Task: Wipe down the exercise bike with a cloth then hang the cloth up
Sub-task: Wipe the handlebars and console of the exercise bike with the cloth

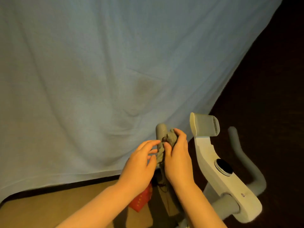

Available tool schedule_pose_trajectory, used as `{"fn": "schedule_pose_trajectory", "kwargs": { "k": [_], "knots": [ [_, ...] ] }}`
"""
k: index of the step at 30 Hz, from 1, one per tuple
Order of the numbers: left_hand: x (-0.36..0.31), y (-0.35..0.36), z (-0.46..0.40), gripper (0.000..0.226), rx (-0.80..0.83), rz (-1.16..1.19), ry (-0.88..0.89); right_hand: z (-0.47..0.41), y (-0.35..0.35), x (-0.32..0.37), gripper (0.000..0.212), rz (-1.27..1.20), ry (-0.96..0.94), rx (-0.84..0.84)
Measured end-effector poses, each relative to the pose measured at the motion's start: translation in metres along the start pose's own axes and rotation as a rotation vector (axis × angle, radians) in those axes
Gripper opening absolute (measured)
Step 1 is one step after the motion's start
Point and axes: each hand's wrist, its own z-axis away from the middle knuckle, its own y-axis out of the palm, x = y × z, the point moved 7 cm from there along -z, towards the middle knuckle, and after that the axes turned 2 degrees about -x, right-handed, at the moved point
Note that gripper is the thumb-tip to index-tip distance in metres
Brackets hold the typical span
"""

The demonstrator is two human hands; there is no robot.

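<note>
The exercise bike stands at the lower right: a white console stem with a round dark knob, a grey holder on top and grey handlebars. The left handlebar grip points up beside my hands. A crumpled grey-green cloth is bunched against that grip. My right hand grips the cloth, fingers curled over its top. My left hand is just left of the grip, fingers spread and loosely bent, their tips at the cloth's hanging edge. The grip's lower part is hidden.
A large pale blue sheet hangs or lies behind the bike and fills most of the view. A red packet lies on a brown surface below my forearms. The right handlebar curves over dark floor.
</note>
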Motion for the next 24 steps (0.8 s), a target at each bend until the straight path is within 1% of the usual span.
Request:
{"fn": "schedule_pose_trajectory", "kwargs": {
  "k": [2, 3, 5, 7, 10, 12, 14, 16, 18, 19, 21, 23, 24],
  "knots": [
    [-0.001, 0.0, 0.003, 0.045, 0.008, -0.01, -0.023, 0.017, 0.002, -0.001, 0.05, 0.012, -0.088, 0.047],
    [-0.001, -0.001, 0.004, 0.044, 0.008, -0.018, -0.032, 0.024, 0.0, -0.004, 0.051, 0.012, -0.128, 0.081],
    [0.0, -0.002, 0.005, 0.043, -0.017, -0.028, -0.043, 0.018, -0.007, -0.007, 0.041, -0.016, -0.194, 0.126],
    [0.0, 0.003, 0.003, 0.043, -0.049, -0.036, -0.048, -0.009, -0.01, -0.001, 0.032, -0.048, -0.217, 0.098],
    [-0.002, 0.011, 0.002, 0.047, -0.088, -0.043, -0.077, -0.025, -0.001, 0.014, 0.034, -0.083, -0.21, 0.041],
    [-0.002, 0.009, 0.0, 0.048, -0.107, -0.043, -0.073, -0.009, 0.006, 0.01, 0.039, -0.066, -0.293, 0.075],
    [-0.007, 0.003, -0.004, 0.048, -0.118, -0.027, -0.06, 0.001, 0.001, 0.001, 0.039, -0.079, -0.361, 0.138],
    [-0.012, -0.002, -0.013, 0.045, -0.143, -0.01, -0.032, -0.022, -0.004, 0.0, 0.033, -0.138, -0.329, 0.161],
    [-0.017, -0.003, -0.021, 0.042, -0.155, -0.013, -0.023, -0.046, -0.004, 0.007, 0.027, -0.185, -0.254, 0.137],
    [-0.018, -0.003, -0.024, 0.04, -0.157, -0.032, -0.014, -0.048, -0.002, 0.01, 0.024, -0.192, -0.248, 0.114],
    [-0.019, -0.005, -0.029, 0.039, -0.16, -0.054, 0.026, -0.035, 0.002, 0.014, 0.025, -0.171, -0.319, 0.09],
    [-0.015, -0.011, -0.032, 0.036, -0.16, -0.023, 0.039, -0.018, -0.001, 0.015, 0.028, -0.177, -0.421, 0.107],
    [-0.013, -0.014, -0.036, 0.034, -0.162, 0.004, 0.029, -0.019, -0.003, 0.017, 0.025, -0.157, -0.441, 0.12]
  ]
}}
